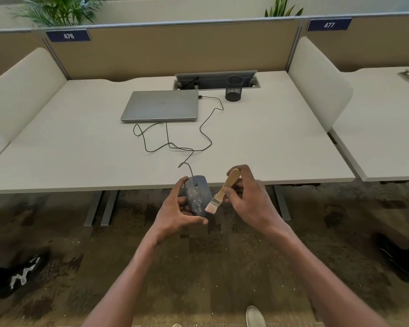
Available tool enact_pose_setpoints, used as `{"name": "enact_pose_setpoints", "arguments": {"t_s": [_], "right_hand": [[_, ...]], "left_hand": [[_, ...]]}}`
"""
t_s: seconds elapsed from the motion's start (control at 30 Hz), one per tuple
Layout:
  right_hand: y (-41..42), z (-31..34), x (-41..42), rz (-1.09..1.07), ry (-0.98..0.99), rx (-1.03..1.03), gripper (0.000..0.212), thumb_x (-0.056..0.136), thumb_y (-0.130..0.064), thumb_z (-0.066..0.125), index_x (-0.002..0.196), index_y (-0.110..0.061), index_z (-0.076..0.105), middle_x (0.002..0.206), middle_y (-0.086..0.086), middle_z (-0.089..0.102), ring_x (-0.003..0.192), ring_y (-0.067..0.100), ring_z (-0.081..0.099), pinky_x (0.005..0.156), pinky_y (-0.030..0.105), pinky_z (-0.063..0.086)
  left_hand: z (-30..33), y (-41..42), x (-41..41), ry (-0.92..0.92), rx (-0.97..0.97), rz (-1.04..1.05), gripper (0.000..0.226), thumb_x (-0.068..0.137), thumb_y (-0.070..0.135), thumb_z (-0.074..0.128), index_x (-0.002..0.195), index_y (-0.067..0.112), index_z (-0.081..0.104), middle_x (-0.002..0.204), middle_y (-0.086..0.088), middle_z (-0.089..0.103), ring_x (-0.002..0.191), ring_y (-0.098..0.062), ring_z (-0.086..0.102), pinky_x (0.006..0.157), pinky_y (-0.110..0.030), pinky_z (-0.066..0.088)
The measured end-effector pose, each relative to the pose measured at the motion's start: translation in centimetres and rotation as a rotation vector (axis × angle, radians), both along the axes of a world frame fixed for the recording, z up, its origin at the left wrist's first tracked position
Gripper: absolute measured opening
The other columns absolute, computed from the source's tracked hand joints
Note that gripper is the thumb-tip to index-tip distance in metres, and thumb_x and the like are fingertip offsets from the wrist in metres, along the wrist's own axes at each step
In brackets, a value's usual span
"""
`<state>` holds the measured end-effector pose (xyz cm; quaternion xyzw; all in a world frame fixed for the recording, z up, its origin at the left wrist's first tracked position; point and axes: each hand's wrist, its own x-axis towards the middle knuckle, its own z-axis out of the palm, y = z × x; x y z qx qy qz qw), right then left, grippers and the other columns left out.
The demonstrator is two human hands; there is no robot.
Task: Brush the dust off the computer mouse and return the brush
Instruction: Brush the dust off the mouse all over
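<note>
One closed laptop [161, 105] and one mesh pen cup [234, 88] sat on the desk [269, 142], the mouse's cable [206, 128] looping between them and nothing blocking the hands. Off the desk's near edge, the left hand [175, 212] cupped the single dusty mouse [196, 194], fingers hidden beneath it. The right hand [248, 197] pinched the one wooden brush [222, 193], bristles touching the mouse's right side. Two dark shoes [17, 272] on the floor were blurred.

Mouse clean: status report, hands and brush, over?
Left hand holds mouse off the desk edge. Right hand holds brush, bristles at mouse. Dust still showing. Nothing in the way.
</note>
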<state>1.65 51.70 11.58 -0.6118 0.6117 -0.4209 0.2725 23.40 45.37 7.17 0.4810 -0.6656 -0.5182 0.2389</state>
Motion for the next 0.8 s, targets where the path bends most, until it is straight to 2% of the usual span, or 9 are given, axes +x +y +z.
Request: {"name": "enact_pose_setpoints", "arguments": {"t_s": [0.17,0.23,0.37,0.43,0.6,0.8], "right_hand": [[-1.0,0.9,0.3,0.045,0.087,-0.033,0.037,0.099,-0.014,0.064,0.118,-0.032,0.039,0.095,0.002,0.071,0.082,0.016,0.075,0.071,0.039,0.066],[-1.6,1.1,0.4,0.049,0.095,-0.057,0.036,0.099,-0.012,0.063,0.118,-0.032,0.039,0.094,0.002,0.070,0.082,0.017,0.075,0.071,0.039,0.066],[-3.3,1.5,0.2,0.030,0.096,-0.078,0.038,0.098,-0.009,0.064,0.116,-0.032,0.039,0.093,0.004,0.071,0.081,0.015,0.075,0.069,0.039,0.066],[-3.9,1.6,0.1,0.023,0.107,-0.083,0.038,0.097,-0.007,0.063,0.116,-0.030,0.040,0.092,0.005,0.071,0.080,0.015,0.075,0.068,0.040,0.065],[-4.9,1.9,0.0,-0.004,0.178,-0.112,0.033,0.098,-0.006,0.060,0.118,-0.023,0.039,0.086,0.008,0.069,0.075,0.027,0.071,0.066,0.049,0.061],[-4.7,2.4,0.1,-0.005,0.165,-0.178,0.037,0.097,-0.006,0.062,0.118,-0.024,0.037,0.084,0.007,0.070,0.073,0.026,0.072,0.060,0.044,0.061]], "left_hand": [[0.0,0.0,0.6,0.000,0.000,-0.016,0.130,0.054,0.017,0.099,0.154,0.041,0.019,0.129,-0.013,0.067,0.099,-0.015,0.075,0.083,-0.020,0.059],[0.0,0.1,1.0,0.005,0.012,-0.034,0.132,0.053,0.019,0.100,0.155,0.041,0.019,0.127,-0.013,0.068,0.100,-0.014,0.075,0.086,-0.022,0.059],[0.0,0.6,1.4,0.016,0.040,-0.083,0.134,0.044,0.036,0.099,0.153,0.044,0.021,0.123,-0.010,0.070,0.102,-0.016,0.074,0.092,-0.037,0.061],[-0.1,0.7,1.5,0.018,0.049,-0.097,0.131,0.043,0.039,0.098,0.149,0.051,0.022,0.120,-0.006,0.071,0.101,-0.014,0.075,0.089,-0.035,0.062],[-0.5,1.0,1.8,0.012,0.054,-0.098,0.123,0.043,0.038,0.100,0.133,0.072,0.024,0.117,0.002,0.071,0.101,-0.009,0.074,0.083,-0.026,0.061],[-0.4,0.9,1.8,-0.003,0.034,-0.094,0.122,0.049,0.026,0.100,0.133,0.073,0.024,0.112,0.007,0.071,0.099,-0.006,0.074,0.077,-0.021,0.060]]}}
